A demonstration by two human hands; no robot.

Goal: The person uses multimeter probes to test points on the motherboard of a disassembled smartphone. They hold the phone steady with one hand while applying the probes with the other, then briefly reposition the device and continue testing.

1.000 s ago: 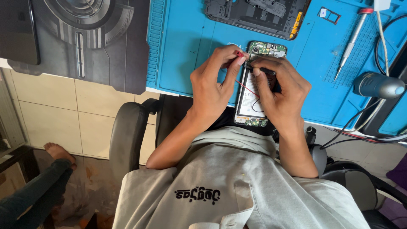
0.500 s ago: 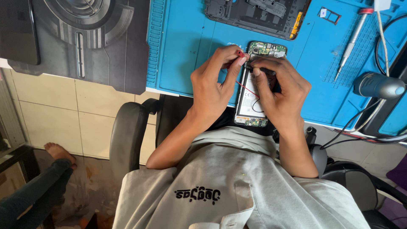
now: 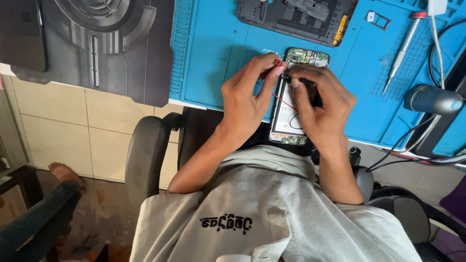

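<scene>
On the blue silicone work mat (image 3: pixel 218 58), at its near edge, lies an opened smartphone with its back cover removed (image 3: pixel 291 104), its white battery and green circuit boards exposed. The left hand (image 3: pixel 245 97), on the phone's left side, pinches a thin red-tipped probe (image 3: pixel 278 63) between thumb and forefinger, the tip resting beside the phone's upper circuit board. The right hand (image 3: pixel 323 104), lying over the phone's right half, closes its fingers on a slim black probe (image 3: pixel 301 81) laid across the phone just below that board. A thin red wire (image 3: pixel 285 103) crosses the battery between the two hands. Beyond the phone, at the mat's far edge, rests a dark plastic rear housing (image 3: pixel 296 17). To the phone's right lie a small rectangular card tray (image 3: pixel 377 19), a silver screwdriver with red cap (image 3: pixel 402 51) and a grey rounded tool handle with cables (image 3: pixel 432 99). Left of the mat lies a black patterned desk pad (image 3: pixel 97 48).
</scene>
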